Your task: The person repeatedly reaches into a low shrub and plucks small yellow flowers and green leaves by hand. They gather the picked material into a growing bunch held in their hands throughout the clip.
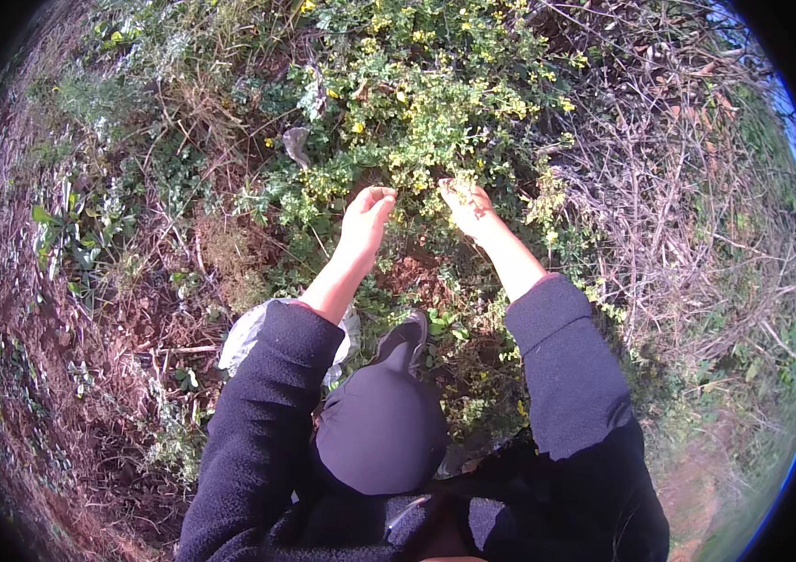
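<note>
Both my hands reach into a low green plant with small yellow blossoms (433, 126). My left hand (367, 216) is at the plant's near edge, its thumb and forefinger close together; whether anything thin is between them cannot be made out. To its right, my right hand (468, 204) is turned partly palm up, with small yellowish-green sprigs (464, 186) lying in its curled fingers. A white plastic bag (244, 337) lies on the ground, partly hidden under my left sleeve.
Dry, tangled twigs (665, 190) spread over the right side. Reddish soil (415, 277) shows just below my hands. My shoe (412, 334) and bent knee (384, 428) are close beneath my arms. A grey scrap (296, 146) lies among the leaves at upper left.
</note>
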A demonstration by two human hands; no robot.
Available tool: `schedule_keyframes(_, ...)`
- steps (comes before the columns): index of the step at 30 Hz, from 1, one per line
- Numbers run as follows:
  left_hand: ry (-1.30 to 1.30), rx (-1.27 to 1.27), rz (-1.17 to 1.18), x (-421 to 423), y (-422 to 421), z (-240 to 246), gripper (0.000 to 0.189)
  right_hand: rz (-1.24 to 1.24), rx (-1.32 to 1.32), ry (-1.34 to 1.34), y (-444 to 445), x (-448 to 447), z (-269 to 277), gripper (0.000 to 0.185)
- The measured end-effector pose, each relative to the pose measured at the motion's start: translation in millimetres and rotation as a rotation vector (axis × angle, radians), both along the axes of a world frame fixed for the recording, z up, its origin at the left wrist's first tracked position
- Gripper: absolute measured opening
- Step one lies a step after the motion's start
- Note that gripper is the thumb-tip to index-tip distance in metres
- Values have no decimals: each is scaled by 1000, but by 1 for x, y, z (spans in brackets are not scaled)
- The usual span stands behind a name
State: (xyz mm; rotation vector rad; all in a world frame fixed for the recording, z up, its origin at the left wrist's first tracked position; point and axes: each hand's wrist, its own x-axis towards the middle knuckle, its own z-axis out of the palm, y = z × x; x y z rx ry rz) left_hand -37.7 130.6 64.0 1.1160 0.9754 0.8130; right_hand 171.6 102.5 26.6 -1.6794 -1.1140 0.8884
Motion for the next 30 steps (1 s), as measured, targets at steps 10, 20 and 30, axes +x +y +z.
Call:
schedule_keyframes(10,-219,-73,259,2,10,-18,15,6,-145,63,88,-24,-69,28)
schedule_keyframes(20,-279,-257,191,7,25,-30,18,-63,-95,644,51,11,-35,28)
schedule_keyframes(30,26,-149,-11,53,59,-48,30,-88,-97,825,-9,26,-33,24)
